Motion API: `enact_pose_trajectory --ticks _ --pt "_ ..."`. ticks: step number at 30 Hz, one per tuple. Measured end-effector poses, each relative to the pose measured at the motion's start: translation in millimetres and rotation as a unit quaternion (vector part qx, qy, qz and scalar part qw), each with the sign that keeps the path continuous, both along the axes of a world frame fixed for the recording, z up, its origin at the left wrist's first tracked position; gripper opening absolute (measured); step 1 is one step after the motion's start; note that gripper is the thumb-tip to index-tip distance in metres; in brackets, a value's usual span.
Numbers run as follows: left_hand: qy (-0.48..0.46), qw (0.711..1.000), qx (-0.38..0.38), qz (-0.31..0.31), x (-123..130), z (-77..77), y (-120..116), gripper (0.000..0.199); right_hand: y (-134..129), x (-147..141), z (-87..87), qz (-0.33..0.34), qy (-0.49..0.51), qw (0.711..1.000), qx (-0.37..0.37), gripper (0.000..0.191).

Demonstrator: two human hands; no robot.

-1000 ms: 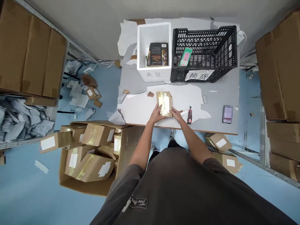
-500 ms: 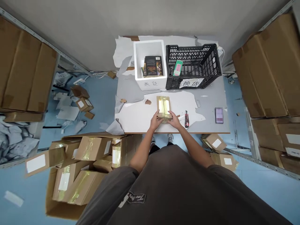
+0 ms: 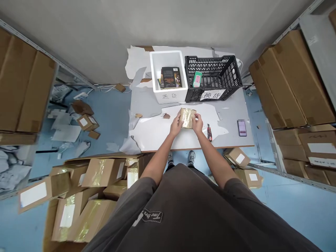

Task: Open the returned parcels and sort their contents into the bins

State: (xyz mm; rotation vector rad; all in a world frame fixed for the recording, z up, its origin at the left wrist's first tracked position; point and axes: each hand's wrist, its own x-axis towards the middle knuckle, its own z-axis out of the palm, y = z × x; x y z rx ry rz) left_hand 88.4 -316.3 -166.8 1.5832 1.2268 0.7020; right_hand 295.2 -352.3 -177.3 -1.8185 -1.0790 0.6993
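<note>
A small cardboard box [image 3: 188,118] with shiny yellowish tape is held over the white-covered table [image 3: 154,136]. My left hand [image 3: 176,125] grips its left side, and my right hand [image 3: 197,123] grips its right side. To the right of my right hand lies a red and black box cutter [image 3: 209,133]. Behind the box stand a white foam bin [image 3: 170,96] with dark books [image 3: 170,77] in it and a black plastic crate [image 3: 214,77] holding a green and pink packet [image 3: 197,79].
A phone [image 3: 242,127] lies at the table's right end. Lower left, a large carton [image 3: 49,224] is full of taped boxes. Shelves with cartons [image 3: 294,80] flank both sides. Paper scraps and small boxes [image 3: 88,121] litter the floor at left.
Both hands have raised and turned the box; its two white strips no longer show, and a taped face does. My hands have moved up along its sides. The camera view has shifted slightly.
</note>
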Motion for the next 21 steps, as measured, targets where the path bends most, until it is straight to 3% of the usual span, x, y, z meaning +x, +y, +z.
enact_pose_trajectory --ticks 3,5,7,10,16,18,21 --pt "-0.001 0.997 0.037 -0.068 -7.4 -3.9 -11.8 0.076 -16.9 1.6 -0.1 0.062 0.011 0.998 -0.006 0.053" --pt "0.017 0.995 0.042 -0.094 -11.3 -5.4 -17.2 0.076 -32.0 1.4 -1.4 0.117 0.034 0.992 -0.031 0.065" --pt "0.034 0.995 0.047 -0.081 -11.0 -4.0 -19.0 0.066 -42.1 -1.0 -1.5 0.157 0.048 0.985 -0.044 0.08" --pt "0.057 0.996 0.059 -0.032 -5.4 6.2 -18.2 0.055 -42.9 -4.0 7.7 0.148 0.014 0.988 -0.043 0.08" --pt "0.083 0.993 0.045 0.069 0.2 30.6 -20.9 0.064 -20.1 4.7 37.3 0.147 -0.032 0.988 -0.019 0.07" --pt "0.077 0.992 0.041 0.094 4.7 28.9 -19.8 0.075 -8.3 2.9 34.0 0.134 -0.024 0.99 -0.034 0.075" --pt "0.057 0.994 0.051 0.077 14.7 16.2 -13.2 0.092 10.7 -7.5 15.3 0.093 -0.006 0.995 -0.043 0.081"
